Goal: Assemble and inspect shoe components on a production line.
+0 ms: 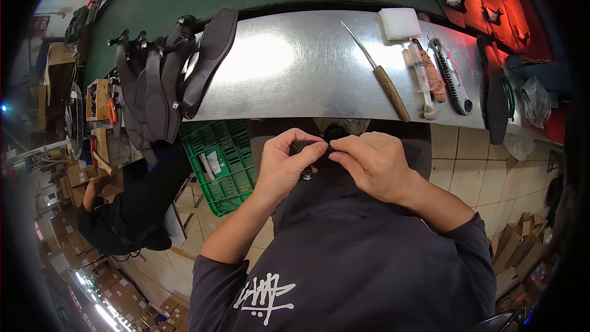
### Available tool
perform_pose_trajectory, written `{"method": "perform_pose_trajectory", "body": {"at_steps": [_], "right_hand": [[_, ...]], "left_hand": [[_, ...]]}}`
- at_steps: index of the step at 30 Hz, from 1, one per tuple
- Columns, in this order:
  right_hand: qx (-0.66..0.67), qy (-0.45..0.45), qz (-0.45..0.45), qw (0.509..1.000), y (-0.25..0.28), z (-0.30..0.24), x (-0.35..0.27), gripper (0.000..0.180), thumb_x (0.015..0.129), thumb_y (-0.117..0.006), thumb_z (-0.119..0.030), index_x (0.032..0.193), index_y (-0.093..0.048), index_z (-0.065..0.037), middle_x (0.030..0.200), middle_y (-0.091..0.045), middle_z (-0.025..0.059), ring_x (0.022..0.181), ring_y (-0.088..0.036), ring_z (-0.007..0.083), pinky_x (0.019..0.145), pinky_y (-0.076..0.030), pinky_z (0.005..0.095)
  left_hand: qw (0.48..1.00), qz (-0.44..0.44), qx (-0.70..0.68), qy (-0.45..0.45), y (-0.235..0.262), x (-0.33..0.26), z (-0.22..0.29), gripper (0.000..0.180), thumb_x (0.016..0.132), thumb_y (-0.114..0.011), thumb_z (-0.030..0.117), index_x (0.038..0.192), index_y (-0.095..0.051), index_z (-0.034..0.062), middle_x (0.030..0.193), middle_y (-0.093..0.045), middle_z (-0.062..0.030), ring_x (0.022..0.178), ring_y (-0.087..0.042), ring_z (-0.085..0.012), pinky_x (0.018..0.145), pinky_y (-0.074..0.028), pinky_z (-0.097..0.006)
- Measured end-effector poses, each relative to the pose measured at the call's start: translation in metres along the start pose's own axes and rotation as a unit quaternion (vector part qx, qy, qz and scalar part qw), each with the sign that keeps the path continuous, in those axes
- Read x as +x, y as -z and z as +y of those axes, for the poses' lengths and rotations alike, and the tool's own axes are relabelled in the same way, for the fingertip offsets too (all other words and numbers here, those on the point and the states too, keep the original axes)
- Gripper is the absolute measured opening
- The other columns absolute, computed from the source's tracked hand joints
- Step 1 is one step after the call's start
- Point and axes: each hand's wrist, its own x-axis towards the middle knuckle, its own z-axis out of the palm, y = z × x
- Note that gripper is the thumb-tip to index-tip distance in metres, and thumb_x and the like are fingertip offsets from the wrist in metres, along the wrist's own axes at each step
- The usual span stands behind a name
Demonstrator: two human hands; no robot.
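Over my lap, just off the near edge of the metal worktop (276, 86), both hands meet at a small dark strap-like piece (300, 146). My left hand (279, 163) is closed around it, thumb on top, with a pale bit showing below the fingers. From the other side, my right hand (375, 163) pinches its end between thumb and fingers. Much of the piece is hidden by the fingers. On the worktop beyond my right hand lies an awl (391, 92) with a wooden handle, its spike pointing away.
Several dark sandals (157, 95) crowd the worktop's left end. Right of the awl are a white foam block (399, 23), a syringe (421, 74) and a cutter knife (452, 77). A green crate (230, 195) sits below left. Another person (132, 215) is at far left.
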Motion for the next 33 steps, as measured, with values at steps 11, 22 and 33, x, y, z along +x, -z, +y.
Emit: {"method": "perform_pose_trajectory", "body": {"at_steps": [11,22,33], "right_hand": [[0.261,-0.101,-0.213,0.936,0.012,-0.025,0.05,0.012,0.083,-0.067,-0.011,0.087,-0.058,-0.003,0.071,-0.061,0.0103,0.063,-0.061,0.0208,0.058,-0.045,0.0322],[-0.289,-0.017,-0.096,0.952,0.039,0.036,0.097,0.053,0.093,-0.053,-0.027,0.141,-0.04,-0.01,0.108,-0.058,0.019,0.092,-0.059,0.0279,0.082,-0.046,0.0388],[-0.43,0.104,-0.094,0.892,0.011,0.104,0.084,0.066,0.088,-0.061,-0.031,0.142,-0.037,-0.001,0.111,-0.056,0.0286,0.099,-0.055,0.0461,0.089,-0.041,0.0532]], "left_hand": [[0.976,-0.018,0.123,-0.177,0.028,-0.031,0.02,0.011,0.083,-0.071,0.012,0.086,-0.066,0.0016,0.081,-0.064,-0.0021,0.076,-0.059,-0.0082,0.068,-0.046,-0.023],[0.86,0.044,-0.465,-0.205,0.086,-0.067,-0.033,0.039,0.092,-0.062,0.02,0.13,-0.058,0.0116,0.102,-0.065,0.0036,0.083,-0.062,-0.0069,0.067,-0.059,-0.028],[0.86,0.027,-0.483,-0.162,0.087,-0.038,-0.074,0.031,0.093,-0.058,0.02,0.122,-0.061,0.0107,0.106,-0.059,0.0013,0.088,-0.057,-0.009,0.071,-0.056,-0.028]]}}
